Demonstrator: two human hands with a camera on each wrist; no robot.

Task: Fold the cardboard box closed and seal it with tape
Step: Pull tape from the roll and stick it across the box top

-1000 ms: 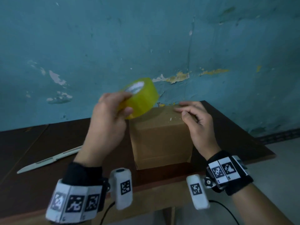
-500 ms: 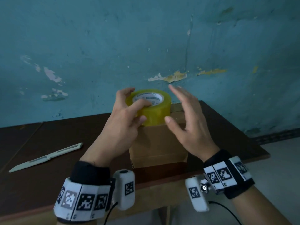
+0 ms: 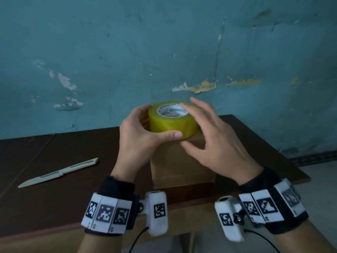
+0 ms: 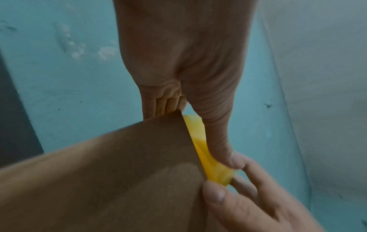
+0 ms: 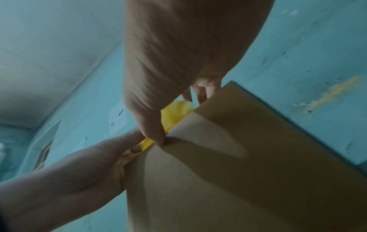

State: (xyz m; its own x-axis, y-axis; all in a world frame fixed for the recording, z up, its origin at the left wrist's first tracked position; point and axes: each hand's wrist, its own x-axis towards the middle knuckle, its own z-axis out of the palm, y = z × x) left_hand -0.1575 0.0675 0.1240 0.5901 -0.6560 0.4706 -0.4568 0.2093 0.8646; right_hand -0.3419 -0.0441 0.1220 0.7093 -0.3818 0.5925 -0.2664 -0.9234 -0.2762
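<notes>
A yellow tape roll lies flat on the closed top of the brown cardboard box, which stands near the table's front edge. My left hand grips the roll from its left side, thumb across the front and fingers behind. My right hand spans the roll's right side, index finger on the top rim and thumb at the lower front edge by the box top. In the left wrist view the roll shows as a yellow sliver past the box edge. The box top is mostly hidden.
A cream-coloured knife lies on the dark brown table to the left of the box. A peeling blue wall rises close behind the table. The table's right edge is near the box.
The left hand brought the roll down from mid-air and set it flat on the box top. The right hand lifted off the box flap and closed in on the roll.
</notes>
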